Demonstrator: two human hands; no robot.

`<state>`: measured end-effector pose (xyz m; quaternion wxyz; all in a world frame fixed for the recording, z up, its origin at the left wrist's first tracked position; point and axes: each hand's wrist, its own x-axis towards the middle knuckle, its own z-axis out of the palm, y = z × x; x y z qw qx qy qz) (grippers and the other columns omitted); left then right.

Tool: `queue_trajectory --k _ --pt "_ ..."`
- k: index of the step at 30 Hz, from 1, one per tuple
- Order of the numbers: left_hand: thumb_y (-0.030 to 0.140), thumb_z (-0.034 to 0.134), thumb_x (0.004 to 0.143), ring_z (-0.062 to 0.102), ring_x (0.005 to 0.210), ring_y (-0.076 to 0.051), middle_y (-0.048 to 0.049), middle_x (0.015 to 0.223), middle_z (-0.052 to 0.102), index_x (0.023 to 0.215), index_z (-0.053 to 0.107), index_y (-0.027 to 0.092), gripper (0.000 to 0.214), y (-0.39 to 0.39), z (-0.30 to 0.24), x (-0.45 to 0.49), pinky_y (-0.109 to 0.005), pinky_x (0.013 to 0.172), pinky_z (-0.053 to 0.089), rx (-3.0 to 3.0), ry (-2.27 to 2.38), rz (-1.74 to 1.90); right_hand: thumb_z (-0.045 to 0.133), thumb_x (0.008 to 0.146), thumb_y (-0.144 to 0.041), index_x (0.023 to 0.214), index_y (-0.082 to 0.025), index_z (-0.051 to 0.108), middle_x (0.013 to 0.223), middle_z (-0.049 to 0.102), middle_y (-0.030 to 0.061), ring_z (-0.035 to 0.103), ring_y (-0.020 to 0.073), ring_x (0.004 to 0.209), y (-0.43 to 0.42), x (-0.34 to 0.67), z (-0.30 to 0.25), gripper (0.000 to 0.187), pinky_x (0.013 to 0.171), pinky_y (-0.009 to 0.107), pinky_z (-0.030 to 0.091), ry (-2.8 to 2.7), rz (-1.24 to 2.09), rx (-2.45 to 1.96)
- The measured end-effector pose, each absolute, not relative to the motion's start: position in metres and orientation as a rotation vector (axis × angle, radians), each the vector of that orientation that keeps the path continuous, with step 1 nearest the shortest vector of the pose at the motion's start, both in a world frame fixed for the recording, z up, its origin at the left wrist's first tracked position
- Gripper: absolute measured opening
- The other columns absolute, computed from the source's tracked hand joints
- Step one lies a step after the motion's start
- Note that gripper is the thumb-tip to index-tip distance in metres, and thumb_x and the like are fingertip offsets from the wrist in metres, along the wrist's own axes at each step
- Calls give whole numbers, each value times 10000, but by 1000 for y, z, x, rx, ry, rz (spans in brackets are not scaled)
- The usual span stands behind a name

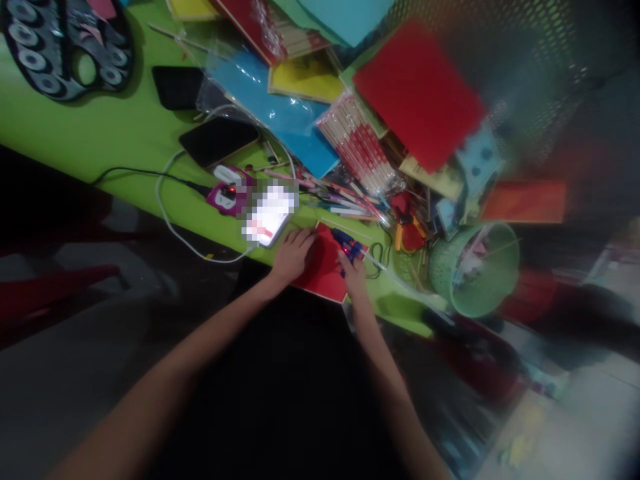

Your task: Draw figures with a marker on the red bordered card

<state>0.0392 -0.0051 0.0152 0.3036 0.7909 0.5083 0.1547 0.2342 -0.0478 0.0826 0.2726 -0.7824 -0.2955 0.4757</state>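
Note:
In the head view, my right hand (354, 270) is wrapped round a blue glue gun (348, 241) with a small red light, its nozzle pointing to the upper left. A clear glue stick (380, 264) trails out behind the gun. Beneath it lies a red panel (325, 267) with pale edges, at the table's near edge. My left hand (294, 253) rests at the panel's left side, fingers stretched out; it grips nothing that I can see. A lit phone (270, 215), its screen blurred out, lies just beyond my left hand.
A purple power strip (230, 193) with cables and two dark phones (220, 141) lie to the left on the green table (120, 147). Bundled sticks (357, 143), coloured sheets and orange-handled pliers (410, 230) crowd the far side. A green basket (445, 273) stands right.

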Motion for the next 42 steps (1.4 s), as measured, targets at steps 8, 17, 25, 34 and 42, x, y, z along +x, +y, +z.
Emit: queue_trajectory --k 8,17,25,34,42 --pt "194 474 1021 607 1343 -333 -106 1522 654 1444 655 244 462 -6 12 41 -557 1170 438 2085 1377 425 680 856 -720 730 -240 665 638 656 3 597 182 617 -56 243 75 496 670 355 489 -807 1231 -2134" --pt "179 480 1012 601 1348 -334 -98 1524 655 1429 661 244 459 -7 9 40 -555 1171 440 2093 1382 437 680 874 -712 716 -244 635 659 649 9 583 184 635 -58 242 77 496 674 360 487 -831 1251 -2087" --pt "217 464 1036 610 1330 -337 -106 1498 671 1419 671 238 436 -7 11 41 -560 1159 447 2095 1386 445 673 861 -752 724 -238 661 665 661 26 612 206 644 -60 244 74 532 689 387 495 -818 1220 -2120" --pt "182 485 998 602 1344 -339 -109 1519 653 1459 647 248 493 -8 9 40 -568 1182 426 2098 1372 440 685 806 -813 719 -237 666 640 666 8 620 200 636 -55 240 78 583 661 356 485 -794 1236 -2127" --pt "186 476 1008 607 1344 -328 -97 1509 664 1451 649 254 481 -7 13 39 -554 1174 443 2105 1376 434 690 814 -785 755 -237 658 681 678 5 594 181 625 -52 236 79 552 660 341 493 -794 1253 -2098"
